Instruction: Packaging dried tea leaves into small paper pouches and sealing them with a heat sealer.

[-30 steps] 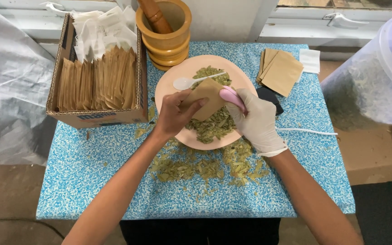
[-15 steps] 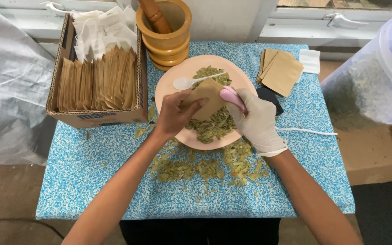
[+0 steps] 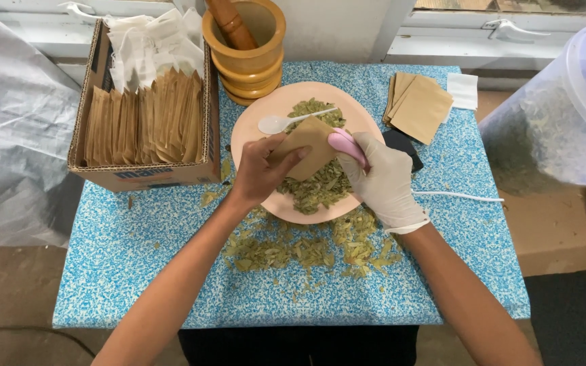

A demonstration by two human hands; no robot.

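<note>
I see my bare left hand (image 3: 260,171) pinching a small brown paper sachet (image 3: 310,153) over the pink plate (image 3: 252,122) of dried green leaves (image 3: 320,186), my white-gloved right hand (image 3: 382,181) gripping a pink scoop handle (image 3: 347,146) at its mouth, filling apparently under way, a stack of flat sachets (image 3: 418,105) waiting.

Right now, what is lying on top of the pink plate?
On the pink plate lie dried green leaves and a white plastic spoon. The hands and the brown paper sachet cover the middle of the pile.

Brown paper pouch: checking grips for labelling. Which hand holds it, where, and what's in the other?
Left hand pinches the pouch at its left edge; gloved right hand grips a pink handle.
</note>
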